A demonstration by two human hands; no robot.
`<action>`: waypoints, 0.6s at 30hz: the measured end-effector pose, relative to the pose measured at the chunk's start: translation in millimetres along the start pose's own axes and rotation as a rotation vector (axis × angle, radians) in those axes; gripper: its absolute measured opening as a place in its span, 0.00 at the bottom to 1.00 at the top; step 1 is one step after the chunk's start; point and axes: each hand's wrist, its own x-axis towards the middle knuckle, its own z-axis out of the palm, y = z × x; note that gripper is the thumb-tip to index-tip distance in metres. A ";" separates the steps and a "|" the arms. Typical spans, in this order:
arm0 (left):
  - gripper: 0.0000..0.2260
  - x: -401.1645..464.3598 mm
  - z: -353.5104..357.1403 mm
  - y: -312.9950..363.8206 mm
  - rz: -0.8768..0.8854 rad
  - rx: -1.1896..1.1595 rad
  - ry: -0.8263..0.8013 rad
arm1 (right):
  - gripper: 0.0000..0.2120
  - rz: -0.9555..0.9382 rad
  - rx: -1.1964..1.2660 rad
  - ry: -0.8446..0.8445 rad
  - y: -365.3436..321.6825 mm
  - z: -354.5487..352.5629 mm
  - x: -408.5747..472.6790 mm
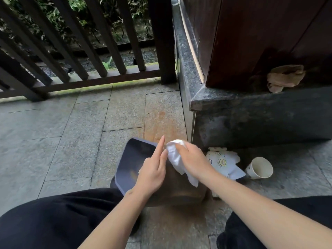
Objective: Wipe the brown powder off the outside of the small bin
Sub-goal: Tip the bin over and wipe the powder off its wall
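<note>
A person crouches on a stone-tiled floor (53, 133), seen from above, black trousers at the bottom edge and both bare forearms reaching forward; between the knees a small bin (133, 159) lies tipped on its side, its open mouth with a blue-grey rim facing left and its side wall turned upward, that wall coated in brown powder (176, 187); the left hand (152, 169) rests on the bin near the rim, fingers straight and slightly spread, the index finger pointing away from the body, holding nothing; the right hand (192, 157) has its fingers curled round a crumpled white tissue (175, 157), pressing it against the upper side of the bin just beside the left fingertips, a loose tail of tissue hanging toward the wrist; a brownish stain spreads over the tiles beyond and under the bin; to the right, near the foot of a dark stone ledge (251, 112), a flattened printed paper wrapper (224, 162) lies on the ground, and just beside it a paper cup (260, 168) lies on its side, mouth facing the viewer; a crumpled brown paper bag (285, 77) sits on top of the ledge against a dark wooden wall; a dark wooden railing (71, 51) with greenery behind it fills the upper left.
</note>
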 end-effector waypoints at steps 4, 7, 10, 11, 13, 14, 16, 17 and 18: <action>0.24 -5.0 5.4 1.0 0.094 0.004 -0.033 | 0.20 -0.143 -0.124 -0.047 29.1 33.3 -7.0; 0.23 -7.3 7.0 -4.8 0.109 -0.054 -0.028 | 0.25 -0.146 -0.122 -0.015 46.5 48.5 -9.7; 0.22 -8.6 6.1 -10.1 0.096 -0.084 -0.010 | 0.23 -0.139 -0.128 0.054 50.7 59.9 -10.4; 0.22 -9.1 5.9 -11.2 0.093 -0.092 -0.005 | 0.22 -0.143 -0.132 0.077 51.3 62.5 -10.2; 0.21 -9.8 5.4 -14.2 0.092 -0.107 0.011 | 0.24 -0.166 -0.145 0.104 55.1 66.6 -8.6; 0.21 -9.4 5.0 -16.6 0.089 -0.111 0.024 | 0.25 -0.174 -0.156 0.111 57.7 68.5 -6.9; 0.20 -8.0 2.6 -22.3 0.077 -0.114 0.058 | 0.26 -0.167 -0.198 0.113 62.2 72.4 -2.4; 0.20 -7.3 0.4 -25.4 0.062 -0.118 0.072 | 0.27 -0.158 -0.221 0.109 64.3 74.8 0.5; 0.20 -6.5 -2.2 -28.3 0.043 -0.122 0.085 | 0.27 -0.154 -0.235 0.110 66.3 77.3 3.3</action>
